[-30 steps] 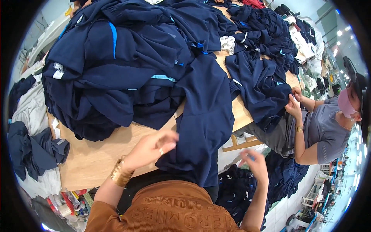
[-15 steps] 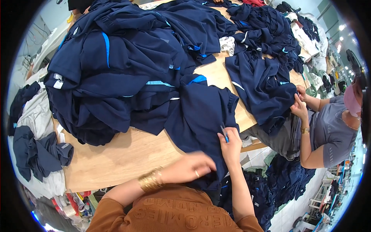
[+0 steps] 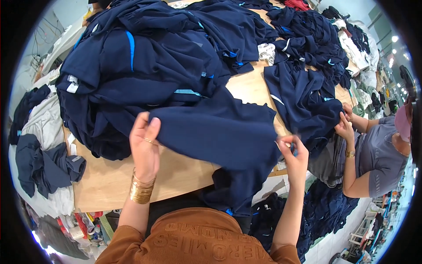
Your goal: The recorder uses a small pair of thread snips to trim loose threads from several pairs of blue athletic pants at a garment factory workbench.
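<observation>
A navy garment is stretched between my two hands above the near side of the table. My left hand, with gold bangles at the wrist, pinches its left edge between thumb and fingers. On the other side my right hand is closed at the garment's right edge. Blue-handled thread snips are tucked in that hand, mostly hidden by the fingers and somewhat blurred. Part of the garment hangs over the table's front edge towards my body.
A large heap of navy garments with light-blue trims covers the left of the wooden table. More navy clothing lies at the far right. A co-worker at right handles another navy garment. Dark garments lie below.
My left hand has moved left and up and taken the garment's edge. My right hand has shifted right and up. The garment, which lay flat, is now lifted and spread sideways.
</observation>
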The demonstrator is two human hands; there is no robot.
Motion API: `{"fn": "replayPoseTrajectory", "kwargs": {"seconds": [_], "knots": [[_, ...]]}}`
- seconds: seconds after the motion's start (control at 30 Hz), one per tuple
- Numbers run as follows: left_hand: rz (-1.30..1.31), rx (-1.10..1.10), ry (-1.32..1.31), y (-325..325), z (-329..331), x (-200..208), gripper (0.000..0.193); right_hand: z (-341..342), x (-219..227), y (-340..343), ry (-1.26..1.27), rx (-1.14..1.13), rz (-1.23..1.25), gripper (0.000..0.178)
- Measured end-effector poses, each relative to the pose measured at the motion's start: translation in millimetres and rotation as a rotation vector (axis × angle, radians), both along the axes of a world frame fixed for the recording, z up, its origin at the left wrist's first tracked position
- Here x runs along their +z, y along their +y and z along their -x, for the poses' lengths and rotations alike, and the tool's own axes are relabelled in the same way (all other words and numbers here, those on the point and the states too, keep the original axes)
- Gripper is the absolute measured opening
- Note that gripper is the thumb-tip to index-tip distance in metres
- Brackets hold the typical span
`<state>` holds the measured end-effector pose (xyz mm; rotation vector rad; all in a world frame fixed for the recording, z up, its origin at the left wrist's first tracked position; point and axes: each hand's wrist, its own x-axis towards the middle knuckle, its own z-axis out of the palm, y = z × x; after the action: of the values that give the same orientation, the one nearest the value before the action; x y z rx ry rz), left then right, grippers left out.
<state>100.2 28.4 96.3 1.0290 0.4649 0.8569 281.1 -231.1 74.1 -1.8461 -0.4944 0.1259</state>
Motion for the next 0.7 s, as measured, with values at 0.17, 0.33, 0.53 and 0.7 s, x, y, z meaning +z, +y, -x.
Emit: {"fn": "replayPoseTrajectory", "kwargs": {"seconds": [0.17, 0.33, 0.53, 0.7], "knots": [[-0.803, -0.291, 0.426, -35.6, -5.4, 9.5, 0.026, 39.0, 33.3, 45.3, 0.530, 0.097, -0.045, 0.023], [-0.721, -0.665, 0.396, -88.7, -1.2, -49.9, 0.033, 66.7, -5.5, 57.8, 0.237, 0.273, 0.285, 0.035], [-0.921, -0.210, 0.439, -56.0, -25.1, -51.3, 0.037, 65.5, 5.7, 13.9, 0.490, 0.021, -0.042, 0.016], [-1.255, -0.173, 0.527, -15.2, -71.8, -86.8, 0.038, 69.5, 39.2, 5.9, 0.416, -0.052, -0.348, 0.019]]}}
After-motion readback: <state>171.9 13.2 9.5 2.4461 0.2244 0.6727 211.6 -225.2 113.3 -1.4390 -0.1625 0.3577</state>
